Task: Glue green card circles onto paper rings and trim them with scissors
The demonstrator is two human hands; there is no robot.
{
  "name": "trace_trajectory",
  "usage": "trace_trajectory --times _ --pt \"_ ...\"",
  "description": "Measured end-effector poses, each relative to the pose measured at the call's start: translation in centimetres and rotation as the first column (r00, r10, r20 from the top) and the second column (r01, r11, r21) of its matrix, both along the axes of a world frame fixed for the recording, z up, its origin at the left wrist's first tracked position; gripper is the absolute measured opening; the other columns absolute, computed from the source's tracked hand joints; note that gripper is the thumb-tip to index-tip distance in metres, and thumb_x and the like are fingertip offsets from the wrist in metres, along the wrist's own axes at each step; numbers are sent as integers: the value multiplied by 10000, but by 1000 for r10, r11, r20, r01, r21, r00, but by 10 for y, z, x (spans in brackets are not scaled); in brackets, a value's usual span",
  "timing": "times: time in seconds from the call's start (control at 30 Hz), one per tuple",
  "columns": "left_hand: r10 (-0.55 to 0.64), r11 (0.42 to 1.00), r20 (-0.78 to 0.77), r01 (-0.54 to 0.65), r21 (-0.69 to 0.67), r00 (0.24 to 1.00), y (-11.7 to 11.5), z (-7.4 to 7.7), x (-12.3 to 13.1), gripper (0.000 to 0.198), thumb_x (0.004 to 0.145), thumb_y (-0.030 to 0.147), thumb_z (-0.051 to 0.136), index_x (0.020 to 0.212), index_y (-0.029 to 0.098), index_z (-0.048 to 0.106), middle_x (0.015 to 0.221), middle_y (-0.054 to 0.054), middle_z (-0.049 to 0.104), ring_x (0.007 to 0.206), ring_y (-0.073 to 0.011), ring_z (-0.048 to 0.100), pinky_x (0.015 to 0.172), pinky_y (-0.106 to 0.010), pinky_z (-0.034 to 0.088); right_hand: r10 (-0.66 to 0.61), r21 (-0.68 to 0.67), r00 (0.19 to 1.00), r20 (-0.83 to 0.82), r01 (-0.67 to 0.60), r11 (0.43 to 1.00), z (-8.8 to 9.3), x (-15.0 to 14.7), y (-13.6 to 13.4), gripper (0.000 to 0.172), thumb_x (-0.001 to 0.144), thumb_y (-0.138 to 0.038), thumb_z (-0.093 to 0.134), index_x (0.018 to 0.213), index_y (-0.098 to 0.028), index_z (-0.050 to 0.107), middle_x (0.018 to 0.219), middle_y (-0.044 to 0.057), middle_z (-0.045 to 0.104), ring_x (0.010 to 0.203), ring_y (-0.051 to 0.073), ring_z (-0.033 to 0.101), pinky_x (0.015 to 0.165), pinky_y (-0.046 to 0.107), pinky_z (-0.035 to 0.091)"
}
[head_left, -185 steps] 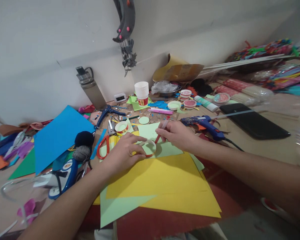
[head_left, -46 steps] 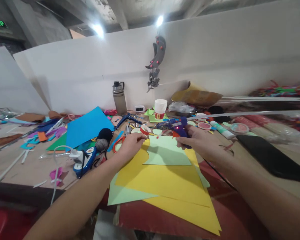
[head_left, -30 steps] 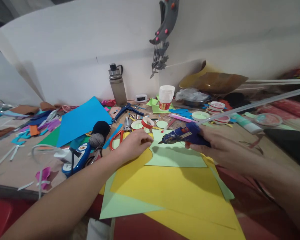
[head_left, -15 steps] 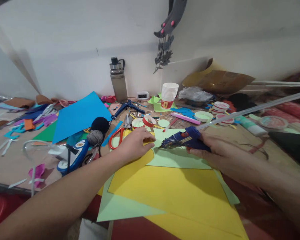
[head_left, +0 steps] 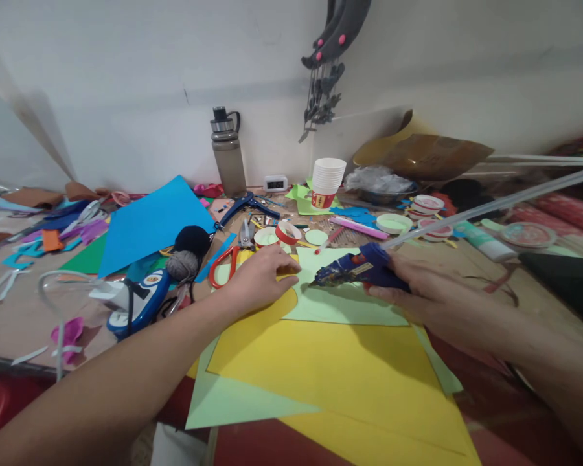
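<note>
My right hand (head_left: 420, 291) grips a blue glue gun (head_left: 357, 270) with a long clear glue stick (head_left: 495, 204) out its back. The nozzle points left, just over a light green sheet (head_left: 342, 304). My left hand (head_left: 260, 279) rests fingers-down on the edge of a yellow sheet (head_left: 330, 369), pinching a small yellow piece beside the nozzle. A red-rimmed paper cup ring (head_left: 287, 232) lies just beyond my fingers.
Red-handled scissors (head_left: 222, 265), a blue sheet (head_left: 150, 223), black and grey pompoms (head_left: 187, 252) and a blue-and-white device (head_left: 136, 301) lie left. A water bottle (head_left: 227, 155), stacked paper cups (head_left: 327, 181) and cut cup bases (head_left: 393, 223) stand behind. A black tablet (head_left: 568, 281) lies right.
My right hand put down the red pen, picked up the glue gun and brought its nozzle over the green sheet. My left hand let go of the cup ring and settled on the yellow paper.
</note>
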State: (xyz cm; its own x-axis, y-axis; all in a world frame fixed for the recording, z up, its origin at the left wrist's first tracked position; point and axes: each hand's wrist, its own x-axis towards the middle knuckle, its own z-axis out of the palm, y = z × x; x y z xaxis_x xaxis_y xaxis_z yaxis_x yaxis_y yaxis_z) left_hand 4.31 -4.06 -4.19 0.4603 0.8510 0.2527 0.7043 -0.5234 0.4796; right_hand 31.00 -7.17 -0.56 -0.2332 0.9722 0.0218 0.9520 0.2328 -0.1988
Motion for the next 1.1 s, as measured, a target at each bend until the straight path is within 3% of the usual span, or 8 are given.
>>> trace_trajectory --times 0.3,0.43,0.8,1.1 --pt "5 1000 -5 -5 -23 1000 1 0 0 153 822 258 634 942 214 717 919 -50 634 951 -203 600 842 -334 496 68 21 997 -46 -67 998 -5 12 1 418 866 -611 404 870 -248 610 868 79 699 816 299 648 709 375 496" --pt "12 1000 -15 -12 -23 1000 1 1 0 152 822 255 631 940 216 718 916 -42 638 924 -197 608 833 -333 499 139 82 990 -14 -137 987 -4 14 3 383 897 -539 432 1010 -222 615 873 87 707 754 278 644 618 339 476" --pt "6 999 -19 -6 -32 1000 1 2 0 172 819 248 636 961 209 724 919 -46 646 951 -200 600 845 -333 491 196 178 981 17 -195 964 0 16 1 257 909 -466 463 818 -246 560 681 36 612 574 218 532 533 304 406" --pt "18 999 -22 -19 -46 1000 1 2 0 174 818 256 638 966 222 723 934 -47 650 959 -207 604 855 -348 495 177 167 984 20 -178 970 8 10 2 236 872 -446 492 754 -248 544 680 52 614 593 229 543 539 305 411"
